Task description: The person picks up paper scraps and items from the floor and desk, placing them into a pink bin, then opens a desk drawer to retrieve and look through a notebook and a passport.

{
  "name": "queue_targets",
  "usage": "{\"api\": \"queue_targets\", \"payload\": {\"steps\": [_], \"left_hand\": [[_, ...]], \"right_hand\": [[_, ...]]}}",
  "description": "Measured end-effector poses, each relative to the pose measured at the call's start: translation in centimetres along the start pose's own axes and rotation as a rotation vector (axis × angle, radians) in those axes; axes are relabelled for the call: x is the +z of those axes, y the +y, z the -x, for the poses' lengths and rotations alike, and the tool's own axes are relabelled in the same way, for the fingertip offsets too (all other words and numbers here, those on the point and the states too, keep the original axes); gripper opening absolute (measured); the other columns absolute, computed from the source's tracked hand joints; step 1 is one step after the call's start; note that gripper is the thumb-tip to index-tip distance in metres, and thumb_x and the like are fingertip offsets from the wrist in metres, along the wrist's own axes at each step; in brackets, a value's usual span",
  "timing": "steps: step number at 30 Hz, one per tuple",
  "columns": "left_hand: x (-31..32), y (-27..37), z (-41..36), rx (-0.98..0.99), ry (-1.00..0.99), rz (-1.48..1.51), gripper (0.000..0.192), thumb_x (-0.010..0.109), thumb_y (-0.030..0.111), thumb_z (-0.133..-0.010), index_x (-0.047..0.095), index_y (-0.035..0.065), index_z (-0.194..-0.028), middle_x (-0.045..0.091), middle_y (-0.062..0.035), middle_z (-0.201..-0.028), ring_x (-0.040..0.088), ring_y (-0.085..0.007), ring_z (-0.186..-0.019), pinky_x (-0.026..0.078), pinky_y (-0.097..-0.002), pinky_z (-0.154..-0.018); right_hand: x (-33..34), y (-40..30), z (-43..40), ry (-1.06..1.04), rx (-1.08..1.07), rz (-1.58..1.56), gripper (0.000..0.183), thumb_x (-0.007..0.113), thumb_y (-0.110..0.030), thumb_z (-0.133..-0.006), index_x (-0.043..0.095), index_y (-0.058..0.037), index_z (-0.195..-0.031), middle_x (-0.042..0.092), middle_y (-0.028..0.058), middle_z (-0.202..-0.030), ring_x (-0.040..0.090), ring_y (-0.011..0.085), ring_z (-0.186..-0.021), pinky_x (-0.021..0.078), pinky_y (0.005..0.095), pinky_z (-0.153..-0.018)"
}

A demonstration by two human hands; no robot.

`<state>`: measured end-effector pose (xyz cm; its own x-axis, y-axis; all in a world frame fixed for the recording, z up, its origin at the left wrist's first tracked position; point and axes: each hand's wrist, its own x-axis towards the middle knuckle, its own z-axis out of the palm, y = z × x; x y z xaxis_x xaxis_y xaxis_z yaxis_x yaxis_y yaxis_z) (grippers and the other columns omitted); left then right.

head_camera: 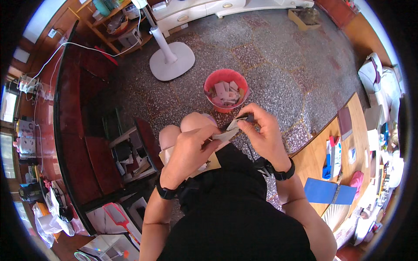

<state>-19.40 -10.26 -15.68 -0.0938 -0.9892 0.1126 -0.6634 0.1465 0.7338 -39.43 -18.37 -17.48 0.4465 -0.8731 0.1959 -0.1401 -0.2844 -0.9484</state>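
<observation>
My left hand (192,148) pinches one end of a strip of pale paper (225,135) above my lap. Thumb and fingers of my right hand (263,132) grip its other end, along with a small dark item (249,117) whose kind I cannot make out. A yellowish sheet or envelope (214,163) lies across my lap under the left wrist, partly hidden by it. On the floor just beyond my hands stands a red plastic bucket (225,109), with white paper pieces (226,93) in it.
Left of me, an open drawer (134,153) full of papers juts from a dark red desk (70,117). A white stand base (172,61) rests on the terrazzo floor. At right, a wooden table (313,153) carries a blue folder (329,191). A red fly swatter (117,215) leans lower left.
</observation>
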Motion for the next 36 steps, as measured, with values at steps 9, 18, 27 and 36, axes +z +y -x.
{"api": "queue_targets", "payload": {"steps": [9,18,27,36], "left_hand": [[0.2,-0.2,0.2,0.135,0.106,0.03,0.02,0.081,0.005,-0.073,0.073,0.0066,-0.091,0.071,-0.0065,-0.081,0.067,-0.0183,-0.061,0.049,-0.0304,-0.057],[-0.4,-0.7,0.2,0.294,0.124,-0.059,0.024,0.082,0.0,-0.071,0.073,0.0047,-0.092,0.071,-0.0119,-0.092,0.069,-0.02,-0.07,0.055,-0.0281,-0.06],[-0.6,-0.7,0.5,0.458,0.268,-0.121,0.027,0.08,-0.007,-0.072,0.068,-0.001,-0.095,0.071,-0.0141,-0.092,0.073,-0.0207,-0.072,0.057,-0.0288,-0.061],[-0.2,-1.3,1.0,0.297,0.274,0.17,0.026,0.066,-0.016,-0.084,0.052,-0.0071,-0.104,0.07,-0.0228,-0.098,0.074,-0.024,-0.077,0.062,-0.0313,-0.066]], "right_hand": [[-0.6,-1.6,-0.8,-0.047,-0.07,0.11,0.013,0.063,0.0,-0.088,0.057,-0.0004,-0.099,0.064,0.0155,-0.079,0.063,0.0224,-0.065,0.047,0.0309,-0.06],[-0.4,-3.2,-0.7,0.002,-0.183,0.132,0.014,0.063,0.002,-0.085,0.055,-0.0012,-0.097,0.057,0.0183,-0.074,0.059,0.037,-0.066,0.0459,0.0368,-0.06],[-0.6,-4.0,-0.7,-0.023,-0.148,0.054,0.014,0.062,0.001,-0.085,0.055,-0.0024,-0.097,0.056,0.0193,-0.074,0.059,0.0415,-0.071,0.0454,0.0394,-0.061],[-0.8,-4.6,-1.1,-0.053,-0.212,0.16,0.017,0.061,0.005,-0.083,0.055,-0.0028,-0.098,0.06,0.0173,-0.085,0.062,0.0414,-0.079,0.0486,0.0421,-0.065]]}}
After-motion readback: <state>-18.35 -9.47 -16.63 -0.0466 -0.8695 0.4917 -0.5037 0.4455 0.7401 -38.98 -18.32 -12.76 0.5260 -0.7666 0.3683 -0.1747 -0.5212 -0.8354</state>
